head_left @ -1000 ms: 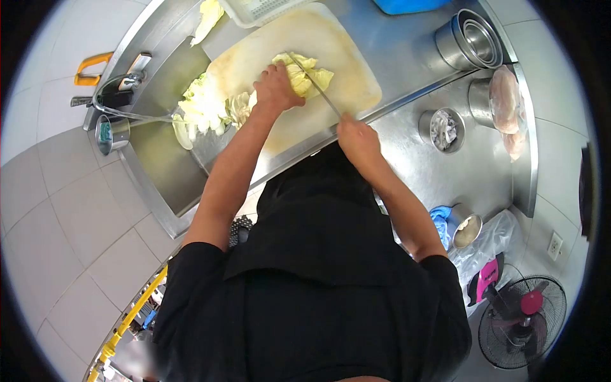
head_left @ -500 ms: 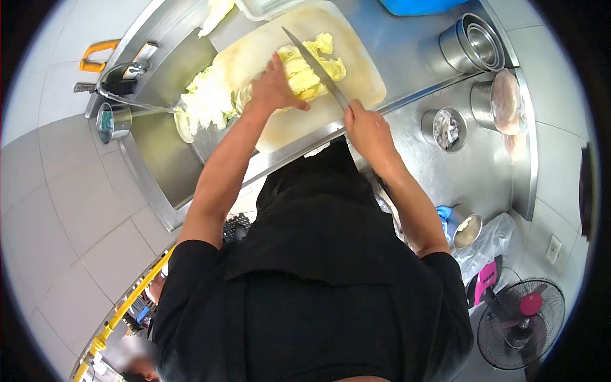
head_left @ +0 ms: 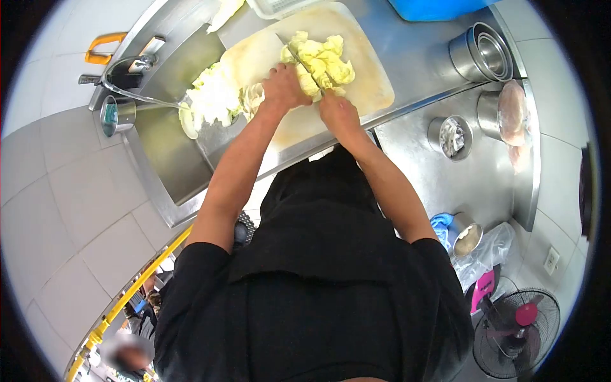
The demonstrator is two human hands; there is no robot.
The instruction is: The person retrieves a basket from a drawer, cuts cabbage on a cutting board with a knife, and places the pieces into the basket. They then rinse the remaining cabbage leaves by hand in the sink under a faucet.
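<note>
On a pale cutting board [head_left: 372, 89] lie yellow-green cabbage leaves [head_left: 331, 63], some cut loose to the right. My right hand [head_left: 342, 116] is closed round the handle of a kitchen knife [head_left: 304, 64], its blade pointing up and left through the cabbage. Just left of the blade, my left hand [head_left: 285, 88] presses down on the cabbage with bent fingers, which partly hide it. More cut cabbage [head_left: 213, 95] is heaped at the board's left edge, over the sink [head_left: 167, 143].
A hose [head_left: 137, 97] runs from the tap into the sink. Nested steel pots [head_left: 463, 56], a small steel bowl [head_left: 439, 135] and a pot with a bagged lump [head_left: 511, 111] stand on the right counter. A blue container [head_left: 439, 7] is at the back. A fan [head_left: 517, 334] stands lower right.
My right hand has moved left with the knife, bringing it nearer my left hand. My left fingers, spread before, are now bent. Cut leaves have spread to the right of the blade.
</note>
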